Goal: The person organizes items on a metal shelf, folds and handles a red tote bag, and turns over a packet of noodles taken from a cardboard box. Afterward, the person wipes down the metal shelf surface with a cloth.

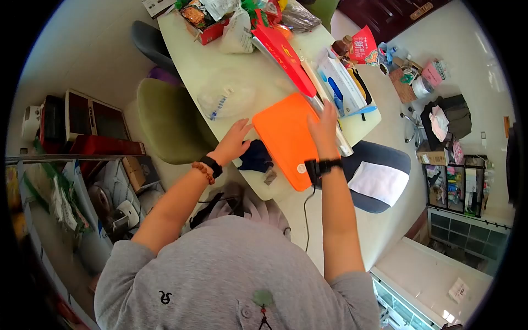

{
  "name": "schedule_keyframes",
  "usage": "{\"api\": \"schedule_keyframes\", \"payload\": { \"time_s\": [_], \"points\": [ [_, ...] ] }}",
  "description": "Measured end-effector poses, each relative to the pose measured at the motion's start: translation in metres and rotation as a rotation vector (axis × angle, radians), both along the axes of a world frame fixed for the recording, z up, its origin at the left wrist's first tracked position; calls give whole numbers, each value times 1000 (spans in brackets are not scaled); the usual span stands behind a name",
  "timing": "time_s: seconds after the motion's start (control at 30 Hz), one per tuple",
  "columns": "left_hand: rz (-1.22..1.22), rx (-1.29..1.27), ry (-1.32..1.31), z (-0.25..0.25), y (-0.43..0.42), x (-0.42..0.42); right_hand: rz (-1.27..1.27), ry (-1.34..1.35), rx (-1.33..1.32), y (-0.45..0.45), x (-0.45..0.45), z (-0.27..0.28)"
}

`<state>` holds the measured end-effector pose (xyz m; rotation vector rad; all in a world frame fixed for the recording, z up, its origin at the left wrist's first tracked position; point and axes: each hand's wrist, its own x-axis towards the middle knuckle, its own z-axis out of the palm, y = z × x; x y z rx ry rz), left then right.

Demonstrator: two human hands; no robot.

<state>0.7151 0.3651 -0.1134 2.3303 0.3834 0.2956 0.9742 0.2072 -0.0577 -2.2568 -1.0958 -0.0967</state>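
Observation:
A flat orange board (289, 132) with rounded corners and a small round pale spot lies on the table in front of me. My left hand (234, 143) is just left of it, fingers apart and nothing held. Over the board's right side is my right hand (325, 129), fingers stretched forward and thumb apart; whether it touches the board I cannot tell. A dark blue cloth (256, 157) lies under or beside the board near my left hand. A clear plastic bag (225, 102) rests beyond that hand.
A long red box (286, 60) and a blue-white box (341, 82) lie beyond the board. Bags and packets (238, 33) crowd the far end of the table (190, 60). A green chair (165, 121) stands left, a dark chair with a white cloth (379, 181) right.

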Motion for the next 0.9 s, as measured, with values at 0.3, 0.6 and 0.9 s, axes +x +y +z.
{"api": "schedule_keyframes", "payload": {
  "time_s": [0.3,0.6,0.9],
  "points": [
    [131,11,0,39,-6,-49,-5,-183,-181,93,52,-21],
    [273,22,-120,52,12,-66,32,444,701,45,32,77],
    [237,-1035,-373,112,7,2,270,1401,1006,-41,-24,72]
  ]
}}
